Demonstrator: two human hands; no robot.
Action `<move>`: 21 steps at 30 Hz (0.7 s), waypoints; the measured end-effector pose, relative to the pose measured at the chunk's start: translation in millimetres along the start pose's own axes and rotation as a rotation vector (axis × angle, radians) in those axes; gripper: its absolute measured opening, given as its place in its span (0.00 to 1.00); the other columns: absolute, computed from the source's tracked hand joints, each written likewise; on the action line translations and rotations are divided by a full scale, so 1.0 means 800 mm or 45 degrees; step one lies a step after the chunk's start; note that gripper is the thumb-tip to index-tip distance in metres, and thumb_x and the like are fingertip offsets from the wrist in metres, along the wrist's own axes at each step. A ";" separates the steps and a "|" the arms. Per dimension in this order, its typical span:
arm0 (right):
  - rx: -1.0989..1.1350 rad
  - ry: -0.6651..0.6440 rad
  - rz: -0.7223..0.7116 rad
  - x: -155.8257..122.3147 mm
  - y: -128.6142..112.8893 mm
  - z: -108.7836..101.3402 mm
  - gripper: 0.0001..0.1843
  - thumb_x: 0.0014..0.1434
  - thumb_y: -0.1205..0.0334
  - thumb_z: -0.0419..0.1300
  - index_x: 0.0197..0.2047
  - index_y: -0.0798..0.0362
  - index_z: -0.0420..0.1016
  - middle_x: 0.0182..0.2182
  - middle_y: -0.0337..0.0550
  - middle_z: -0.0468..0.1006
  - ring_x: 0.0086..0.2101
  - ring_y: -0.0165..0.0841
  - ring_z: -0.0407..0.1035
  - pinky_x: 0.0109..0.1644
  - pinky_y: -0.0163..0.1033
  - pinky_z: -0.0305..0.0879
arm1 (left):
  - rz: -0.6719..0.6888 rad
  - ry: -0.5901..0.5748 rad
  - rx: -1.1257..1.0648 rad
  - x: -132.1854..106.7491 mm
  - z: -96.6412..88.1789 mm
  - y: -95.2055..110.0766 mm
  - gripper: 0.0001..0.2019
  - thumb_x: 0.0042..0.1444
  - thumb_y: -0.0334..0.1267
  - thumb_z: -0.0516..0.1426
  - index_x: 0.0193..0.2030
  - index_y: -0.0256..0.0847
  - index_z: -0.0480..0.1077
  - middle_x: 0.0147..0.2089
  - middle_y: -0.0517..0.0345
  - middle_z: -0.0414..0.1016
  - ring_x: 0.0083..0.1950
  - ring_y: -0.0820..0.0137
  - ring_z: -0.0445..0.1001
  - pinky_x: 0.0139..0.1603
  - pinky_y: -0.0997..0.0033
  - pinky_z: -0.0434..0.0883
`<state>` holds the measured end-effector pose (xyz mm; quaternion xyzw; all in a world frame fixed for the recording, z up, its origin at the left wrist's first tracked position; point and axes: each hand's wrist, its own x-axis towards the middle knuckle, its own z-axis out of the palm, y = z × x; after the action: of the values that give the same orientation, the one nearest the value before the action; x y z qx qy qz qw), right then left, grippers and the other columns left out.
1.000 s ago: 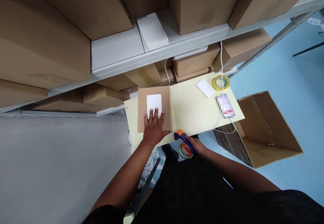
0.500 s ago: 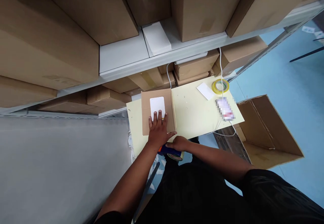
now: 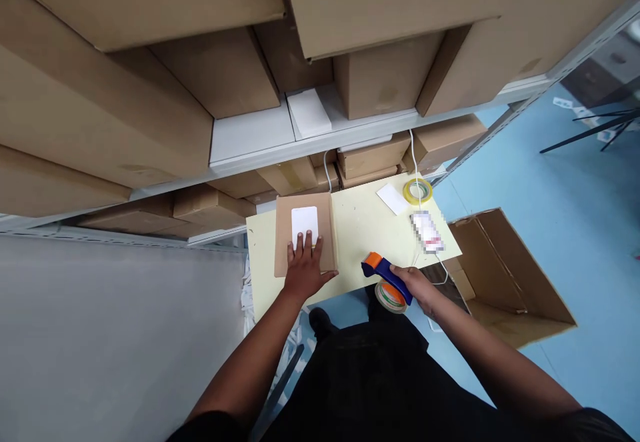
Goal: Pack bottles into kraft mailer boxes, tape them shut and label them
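Note:
A flat brown cardboard parcel (image 3: 287, 225) with a white label (image 3: 304, 219) lies on the pale yellow table (image 3: 360, 229). My left hand (image 3: 305, 265) rests flat on the parcel's near part, fingers stretched out, fingertips reaching the label. My right hand (image 3: 417, 285) is closed round the blue handle of a tape dispenser (image 3: 387, 279) with an orange tip and a roll of tape, held at the table's near edge to the right of the parcel.
A yellowish tape roll (image 3: 417, 191), a white card (image 3: 391, 199) and a blurred small item with a white cable (image 3: 425, 231) lie at the table's right end. An open cardboard box (image 3: 505, 282) stands on the blue floor to the right. Shelves of cartons (image 3: 150, 115) rise behind.
My right hand brought the tape dispenser in against the parcel's near edge, then drew it away to the right. My left hand stayed on the parcel. The camera tilted up a little.

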<state>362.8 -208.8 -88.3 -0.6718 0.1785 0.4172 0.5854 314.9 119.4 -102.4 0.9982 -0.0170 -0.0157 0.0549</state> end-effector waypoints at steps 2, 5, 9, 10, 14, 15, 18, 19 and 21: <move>0.082 -0.008 -0.020 -0.002 -0.011 -0.013 0.29 0.58 0.36 0.64 0.31 0.57 0.84 0.29 0.53 0.85 0.29 0.42 0.78 0.37 0.43 0.72 | 0.002 -0.006 0.015 0.000 -0.001 0.001 0.52 0.56 0.67 0.60 0.78 0.37 0.51 0.80 0.33 0.40 0.80 0.39 0.37 0.75 0.31 0.40; 0.143 -0.010 -0.062 0.003 -0.023 -0.037 0.28 0.58 0.37 0.65 0.31 0.57 0.84 0.30 0.53 0.85 0.30 0.42 0.78 0.38 0.42 0.73 | 0.001 -0.022 0.042 0.001 -0.003 0.002 0.52 0.56 0.66 0.60 0.78 0.36 0.51 0.80 0.32 0.40 0.80 0.38 0.38 0.74 0.31 0.42; 0.112 -0.033 -0.112 0.012 -0.039 -0.068 0.30 0.56 0.34 0.65 0.36 0.57 0.84 0.31 0.50 0.85 0.33 0.41 0.79 0.38 0.41 0.73 | -0.065 -0.151 0.045 0.005 -0.014 0.010 0.54 0.54 0.68 0.60 0.78 0.36 0.49 0.81 0.32 0.37 0.80 0.39 0.36 0.75 0.33 0.41; 0.094 -0.036 -0.115 0.014 -0.043 -0.075 0.31 0.56 0.33 0.65 0.37 0.58 0.84 0.32 0.50 0.85 0.33 0.41 0.79 0.38 0.41 0.73 | -0.098 -0.198 0.038 0.007 -0.018 0.014 0.55 0.53 0.69 0.60 0.78 0.36 0.49 0.81 0.32 0.36 0.80 0.39 0.35 0.75 0.34 0.40; 0.021 -0.018 -0.142 0.019 -0.071 -0.086 0.31 0.56 0.33 0.65 0.37 0.57 0.84 0.33 0.50 0.86 0.33 0.40 0.78 0.38 0.40 0.73 | -0.255 -0.320 0.009 0.015 -0.033 0.037 0.53 0.56 0.69 0.57 0.78 0.33 0.51 0.81 0.32 0.34 0.80 0.39 0.33 0.75 0.34 0.40; 0.010 -0.009 -0.154 0.020 -0.081 -0.084 0.30 0.56 0.34 0.65 0.36 0.56 0.84 0.32 0.49 0.85 0.33 0.40 0.78 0.37 0.40 0.72 | -0.285 -0.332 0.004 0.016 -0.035 0.042 0.51 0.57 0.67 0.56 0.78 0.32 0.51 0.81 0.32 0.34 0.80 0.39 0.33 0.75 0.34 0.40; 0.025 0.005 -0.211 0.022 -0.122 -0.067 0.27 0.56 0.36 0.65 0.35 0.55 0.84 0.31 0.50 0.85 0.32 0.40 0.77 0.35 0.40 0.71 | -0.320 -0.348 -0.013 0.014 -0.036 0.052 0.49 0.58 0.62 0.57 0.77 0.31 0.51 0.81 0.31 0.32 0.81 0.39 0.31 0.75 0.34 0.38; 0.025 0.004 -0.249 0.022 -0.140 -0.057 0.27 0.56 0.36 0.65 0.34 0.55 0.84 0.31 0.50 0.85 0.32 0.40 0.77 0.35 0.40 0.70 | -0.312 -0.349 -0.021 0.011 -0.036 0.053 0.49 0.58 0.61 0.58 0.78 0.32 0.51 0.81 0.32 0.32 0.81 0.39 0.31 0.75 0.34 0.37; -0.045 -0.003 -0.383 0.019 -0.182 -0.031 0.28 0.56 0.35 0.64 0.33 0.56 0.83 0.29 0.49 0.84 0.31 0.40 0.76 0.34 0.39 0.68 | -0.272 -0.350 -0.041 0.000 -0.033 0.052 0.49 0.56 0.58 0.59 0.78 0.32 0.51 0.81 0.33 0.31 0.81 0.40 0.30 0.76 0.35 0.36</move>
<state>486.8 -191.9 -8.2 -0.7006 0.0677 0.3289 0.6296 314.5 80.9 -71.8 0.9818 0.0820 -0.1582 0.0660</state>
